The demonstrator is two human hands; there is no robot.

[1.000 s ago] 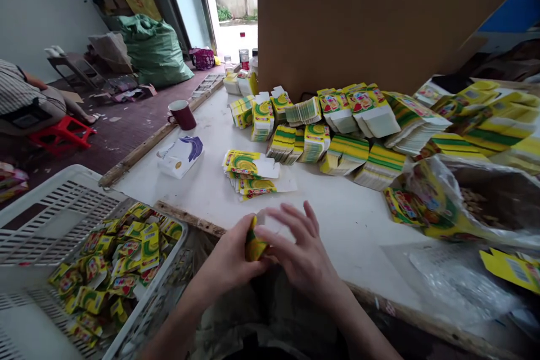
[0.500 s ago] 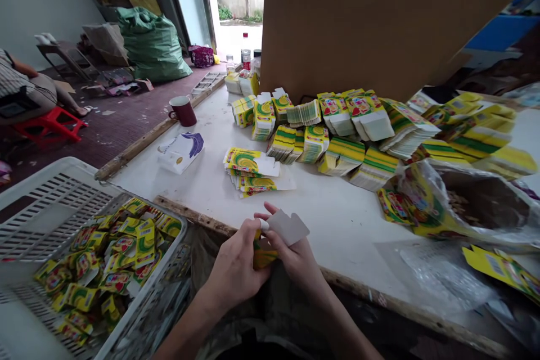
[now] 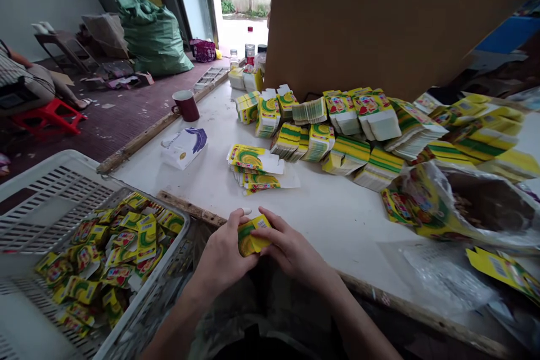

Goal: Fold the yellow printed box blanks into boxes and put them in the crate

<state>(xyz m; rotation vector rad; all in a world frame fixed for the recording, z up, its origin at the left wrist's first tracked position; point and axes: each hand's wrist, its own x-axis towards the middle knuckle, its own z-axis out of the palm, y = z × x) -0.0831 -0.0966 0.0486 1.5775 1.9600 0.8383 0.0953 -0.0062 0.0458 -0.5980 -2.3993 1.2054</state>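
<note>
A small yellow and green carton [image 3: 252,234] is held between both hands at the near edge of the white table [image 3: 337,219]. My left hand [image 3: 221,256] grips its left side with curled fingers. My right hand [image 3: 291,250] pinches its right side, fingers closed on it. Just beyond lies a short pile of flat yellow cartons [image 3: 255,169]. To the left, a white slatted crate [image 3: 46,208] holds several folded cartons [image 3: 113,253].
Rows of stacked flat cartons [image 3: 358,129] line the back of the table before a big brown cardboard sheet [image 3: 379,17]. A dark red mug [image 3: 186,105], a white packet [image 3: 184,147] and a clear bag of brown bits [image 3: 476,202] also sit there. A person sits at far left [image 3: 25,81].
The white flap that stood open at my right hand half a second ago is folded down. The carton is now closed and both hands press on it.
</note>
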